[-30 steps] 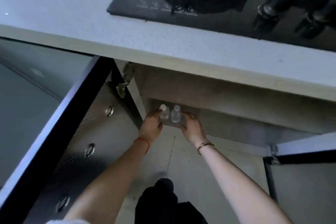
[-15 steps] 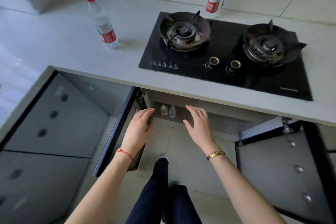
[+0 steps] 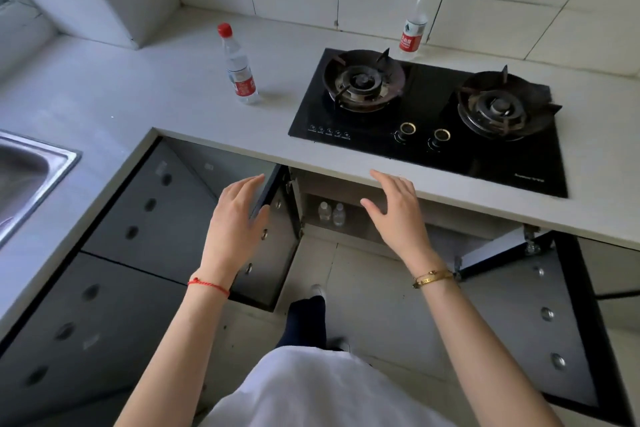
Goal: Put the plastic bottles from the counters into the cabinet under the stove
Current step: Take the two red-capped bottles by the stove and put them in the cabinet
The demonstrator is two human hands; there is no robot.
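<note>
Two small clear bottles [image 3: 331, 214] stand side by side inside the open cabinet [image 3: 349, 192] under the stove [image 3: 429, 118]. On the counter, a red-capped plastic bottle [image 3: 239, 69] stands left of the stove. Another red-capped bottle [image 3: 414, 22] stands behind the stove by the tiled wall. My left hand [image 3: 235, 222] is open in front of the left cabinet door's edge and holds nothing. My right hand [image 3: 398, 215] is open and empty, just below the counter edge, to the right of the two stored bottles.
The left cabinet door [image 3: 270, 236] and the right door [image 3: 526, 315] both swing out toward me. A steel sink [image 3: 31, 177] sits at the far left. The grey counter [image 3: 104, 100] runs around the corner. My legs and feet stand on the floor [image 3: 363, 305] between the doors.
My hands let go of the two bottles in the cabinet and drew back and up, open. The view rose from under the counter to above it.
</note>
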